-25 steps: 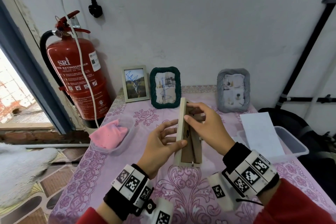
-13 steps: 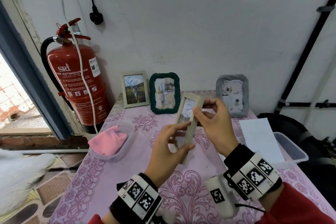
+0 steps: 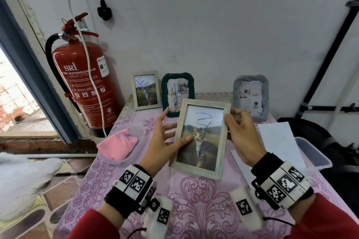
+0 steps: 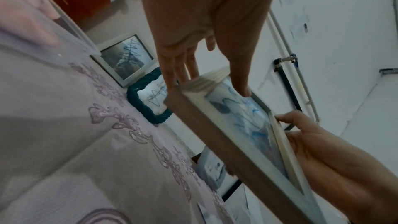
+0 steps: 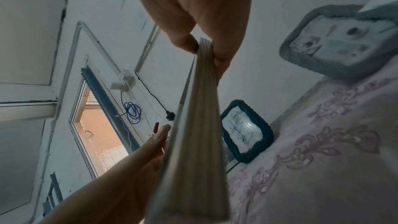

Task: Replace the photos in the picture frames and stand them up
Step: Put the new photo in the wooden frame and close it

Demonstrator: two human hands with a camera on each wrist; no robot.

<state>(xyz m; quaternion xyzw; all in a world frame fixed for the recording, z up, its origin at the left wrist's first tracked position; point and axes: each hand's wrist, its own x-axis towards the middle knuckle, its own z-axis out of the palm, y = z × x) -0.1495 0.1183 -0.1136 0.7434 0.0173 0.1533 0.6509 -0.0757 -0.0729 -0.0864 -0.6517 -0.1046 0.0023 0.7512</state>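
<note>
Both hands hold a pale wooden picture frame (image 3: 202,136) above the table, its front tilted toward me. It shows a cat photo with a blue scribble. My left hand (image 3: 171,132) pinches its left edge, thumb on the glass and fingers (image 4: 183,74) behind. My right hand (image 3: 230,115) pinches the right edge (image 5: 200,108) between the thumb and the fingers. Three more frames stand against the wall: a small pale frame (image 3: 146,90), a green frame (image 3: 177,93) and a grey frame (image 3: 251,97).
The table (image 3: 194,200) has a pink flowered cloth. A clear bowl with a pink cloth (image 3: 118,145) sits at its left. White paper sheets (image 3: 277,141) lie over a clear plastic box (image 3: 314,153) at right. A red fire extinguisher (image 3: 85,87) stands left of the table.
The held frame has turned from showing its back and edge to facing me front-on. Both hands kept hold of it as it turned.
</note>
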